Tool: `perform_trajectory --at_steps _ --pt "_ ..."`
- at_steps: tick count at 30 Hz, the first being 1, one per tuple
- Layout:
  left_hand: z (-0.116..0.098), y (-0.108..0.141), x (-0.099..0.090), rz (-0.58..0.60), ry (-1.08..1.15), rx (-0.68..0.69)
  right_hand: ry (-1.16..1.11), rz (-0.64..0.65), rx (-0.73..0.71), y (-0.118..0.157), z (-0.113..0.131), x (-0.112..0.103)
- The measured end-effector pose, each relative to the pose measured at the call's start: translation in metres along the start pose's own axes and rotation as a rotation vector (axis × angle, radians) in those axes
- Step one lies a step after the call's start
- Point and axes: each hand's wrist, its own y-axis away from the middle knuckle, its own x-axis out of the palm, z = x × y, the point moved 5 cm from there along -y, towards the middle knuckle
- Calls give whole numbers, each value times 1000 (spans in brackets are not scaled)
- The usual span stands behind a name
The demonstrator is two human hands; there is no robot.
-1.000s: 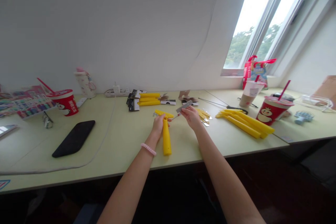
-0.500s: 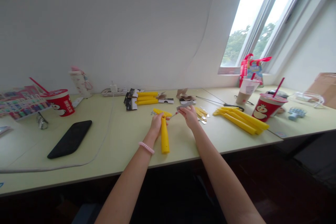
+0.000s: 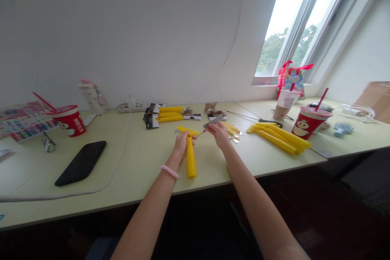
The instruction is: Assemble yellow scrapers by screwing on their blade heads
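As the head view shows, a yellow plastic scraper (image 3: 191,161) is being clenched at its neck by the left hand (image 3: 183,145), with its handle lying on the pale green desk (image 3: 137,162). A thin steel blade (image 3: 212,122) is being pinched above the desk by the fingertips (image 3: 211,127) of the right hand (image 3: 219,135). The scraper is being judged light and stiff, best taken by the handle; the blade is being treated as sharp, to be held by its flat faces.
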Motion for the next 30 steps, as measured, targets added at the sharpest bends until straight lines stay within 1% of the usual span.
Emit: perform_trajectory --at_steps 4,8,11,16,20,24,26,30 --pt "-1 1 1 0 -3 -1 28 -1 -14 3 3 1" --pt "-2 2 1 1 7 -5 65 -14 23 5 5 3" --pt "-2 3 1 0 13 -6 15 -56 50 4 4 0" --pt "-2 3 2 -2 6 -18 -36 -89 21 1 4 -4" --pt "-2 3 2 6 15 -11 -57 -168 54 0 2 -10" --pt "-2 3 1 3 3 -5 -104 -170 69 0 2 -11" --pt "-2 3 1 0 4 -8 -86 -173 63 1 3 -11" --pt "-2 4 1 1 17 -14 37 -192 11 2 7 -14"
